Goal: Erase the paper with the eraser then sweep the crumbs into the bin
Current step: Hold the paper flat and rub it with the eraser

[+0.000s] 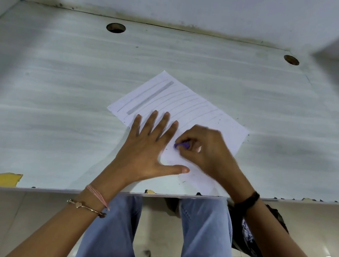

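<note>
Erasing: paper pinned, eraser pinched.
Left hand (pixel 143 146), fingers spread flat, presses the paper (pixel 188 107) to the desk (pixel 65 100); right hand (pixel 203 149) pinches the purple eraser (pixel 181 145) against the sheet.

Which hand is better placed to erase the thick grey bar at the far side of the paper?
The right. The right hand pinches the purple eraser against the paper, while the left hand lies flat with spread fingers, pressing it down, and holds nothing.
</note>
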`<action>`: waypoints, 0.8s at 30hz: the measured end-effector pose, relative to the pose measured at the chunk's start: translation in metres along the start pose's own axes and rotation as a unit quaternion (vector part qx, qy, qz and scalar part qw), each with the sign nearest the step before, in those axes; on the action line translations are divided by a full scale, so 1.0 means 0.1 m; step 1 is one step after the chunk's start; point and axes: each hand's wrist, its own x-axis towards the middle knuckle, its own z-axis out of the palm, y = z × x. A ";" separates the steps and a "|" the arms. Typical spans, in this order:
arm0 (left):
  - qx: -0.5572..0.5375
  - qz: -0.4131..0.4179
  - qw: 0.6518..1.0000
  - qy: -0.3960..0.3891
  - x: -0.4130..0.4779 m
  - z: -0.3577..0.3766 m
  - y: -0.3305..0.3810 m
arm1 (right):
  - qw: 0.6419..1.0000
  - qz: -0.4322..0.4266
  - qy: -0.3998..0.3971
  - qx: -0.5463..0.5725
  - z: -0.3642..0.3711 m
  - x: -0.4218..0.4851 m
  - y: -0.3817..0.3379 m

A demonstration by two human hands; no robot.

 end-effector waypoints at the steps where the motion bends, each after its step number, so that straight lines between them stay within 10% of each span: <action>1: 0.009 0.003 1.000 -0.004 0.00 0.00 0.00 | 0.999 -0.020 -0.038 0.002 0.04 -0.07 -0.06; 24: -0.014 -0.009 1.000 -0.009 -0.01 -0.04 0.03 | 0.997 0.015 0.066 0.035 -0.04 0.09 0.27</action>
